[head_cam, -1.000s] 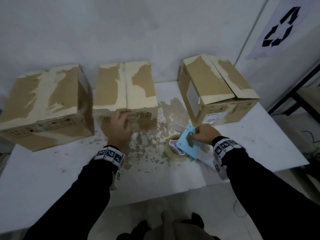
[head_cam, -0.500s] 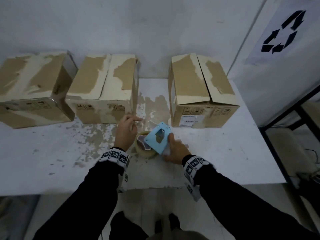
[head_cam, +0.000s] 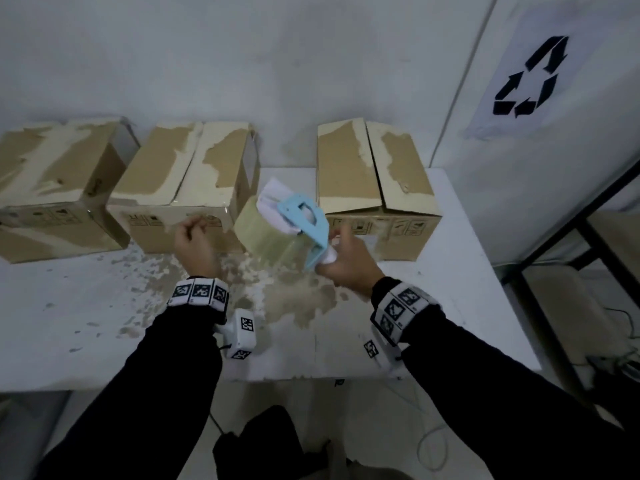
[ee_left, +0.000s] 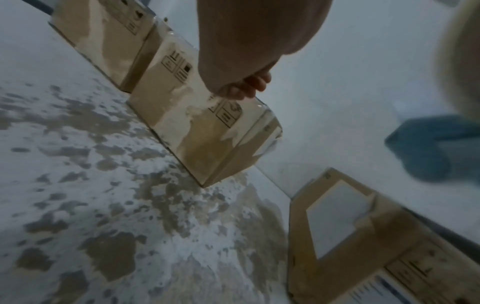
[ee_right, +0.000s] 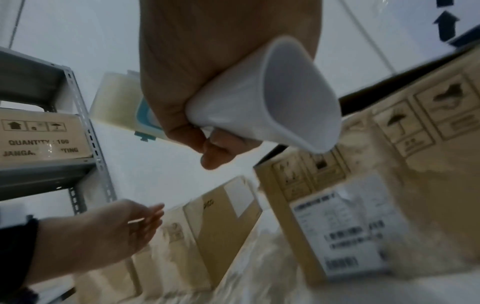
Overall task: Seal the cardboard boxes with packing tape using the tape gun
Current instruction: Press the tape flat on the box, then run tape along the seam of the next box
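Note:
Three worn cardboard boxes stand in a row at the back of the white table: the left box [head_cam: 59, 188], the middle box [head_cam: 187, 181] and the right box [head_cam: 374, 181], all with flaps folded down. My right hand [head_cam: 337, 251] grips the white handle [ee_right: 272, 107] of the blue tape gun [head_cam: 301, 216], which is held off the table between the middle and right boxes. Its clear tape roll [head_cam: 263, 230] faces left. My left hand [head_cam: 192, 226] holds nothing, fingers loosely curled, close in front of the middle box's upper front edge [ee_left: 197, 131].
The table top [head_cam: 104, 323] has peeled brown patches. A wall runs right behind the boxes, with a recycling sign [head_cam: 526, 81] on the right. A black metal frame [head_cam: 554, 237] stands beside the table's right end. A grey shelf with a labelled box [ee_right: 52, 133] is at the left.
My right hand has lifted the tape gun off the table and tilted it upward. My left hand has left the tape roll and moved up toward the middle box.

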